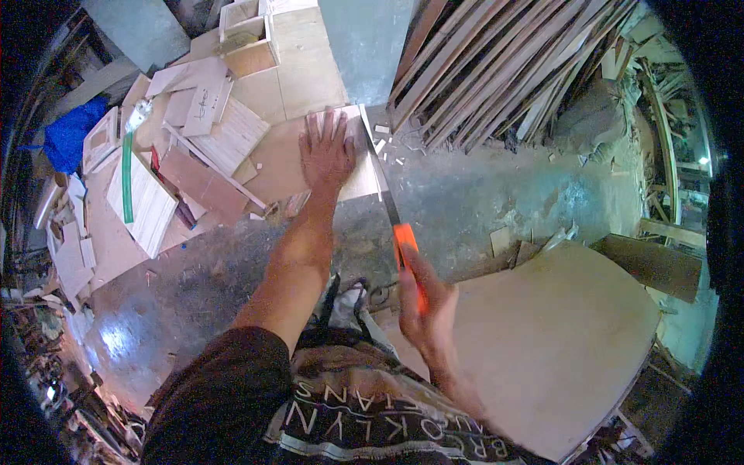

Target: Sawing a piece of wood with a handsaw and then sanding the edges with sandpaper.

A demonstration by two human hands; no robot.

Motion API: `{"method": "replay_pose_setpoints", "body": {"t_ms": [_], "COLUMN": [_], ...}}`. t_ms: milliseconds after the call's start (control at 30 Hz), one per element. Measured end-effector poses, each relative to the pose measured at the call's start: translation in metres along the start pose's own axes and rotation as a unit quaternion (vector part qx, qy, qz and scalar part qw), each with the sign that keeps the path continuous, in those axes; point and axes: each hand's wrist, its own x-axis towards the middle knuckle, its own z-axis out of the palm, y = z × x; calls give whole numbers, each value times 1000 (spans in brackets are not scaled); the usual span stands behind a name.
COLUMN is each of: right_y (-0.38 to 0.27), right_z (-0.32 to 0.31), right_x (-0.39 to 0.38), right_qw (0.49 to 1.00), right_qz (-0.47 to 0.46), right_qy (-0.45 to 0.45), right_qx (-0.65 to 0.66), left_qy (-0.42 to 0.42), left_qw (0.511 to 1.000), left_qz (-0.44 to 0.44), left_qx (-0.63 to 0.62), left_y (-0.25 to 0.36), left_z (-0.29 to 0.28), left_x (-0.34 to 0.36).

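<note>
Pale board [362, 177] (head view): lying flat, with a thin light strip along its right edge.
Left hand [328, 151]: open, palm down on the pale board, close to its right edge; fingers extended away from the body and slightly parted.
Saw [393, 211]: held with the dark blade running along the right edge of the pale board, tip near the far corner. Bite into the wood: cannot tell.
Right hand [430, 306]: closed around the orange handle [404, 236], nearer the body than the pale board and off to its right.
Small offcuts [380, 144]: scattered on the floor just right of the pale board.
Long wood strips [496, 74]: heaped in a slanting bundle, beyond and right of the pale board.
Open wooden box [252, 60]: beyond the pale board, to the left.
Brown panel [203, 182]: left of the pale board, among loose pieces.
Green strip [127, 182]: laid across a whitish panel [147, 209], farther left of the pale board.
Blue bundle [75, 133]: crumpled, well left of the pale board; material unclear.
Large sheet [558, 325]: lying nearer the body than the pale board, to the right.
</note>
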Motion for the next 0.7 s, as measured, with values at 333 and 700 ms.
{"method": "replay_pose_setpoints", "body": {"t_ms": [333,700], "right_y": [12,26], "right_z": [8,37], "right_x": [8,64], "right_qw": [1000,999], "right_qz": [6,-3], "right_qy": [-6,-17], "right_qx": [-19,-28], "left_qy": [-67,-93], "left_qw": [997,995], "left_qz": [-21,-26], "left_qx": [13,-7], "left_y": [-8,6], "left_z": [13,9], "left_x": [-1,2]}}
